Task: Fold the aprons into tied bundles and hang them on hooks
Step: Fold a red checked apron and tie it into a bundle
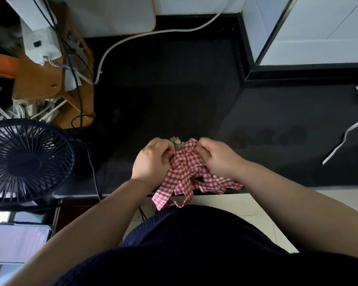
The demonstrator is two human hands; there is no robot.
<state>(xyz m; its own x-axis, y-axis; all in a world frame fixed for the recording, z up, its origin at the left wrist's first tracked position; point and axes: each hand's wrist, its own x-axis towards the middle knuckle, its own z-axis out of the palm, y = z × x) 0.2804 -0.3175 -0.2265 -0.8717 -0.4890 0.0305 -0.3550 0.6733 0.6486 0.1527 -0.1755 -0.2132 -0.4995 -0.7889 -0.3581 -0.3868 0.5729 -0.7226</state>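
Red-and-white check apron (186,172): bunched near front edge of black table (174,89), straps trailing over the edge toward the person.
Left hand (153,159): fingers curled, pinching the bundle's left side.
Right hand (217,155): fingers curled, gripping the bundle's right top.
Flower ornament (176,142): green, at top of bundle, between the hands.
Fan (27,162): dark, left of table.
White strap (347,133): far right, well apart.
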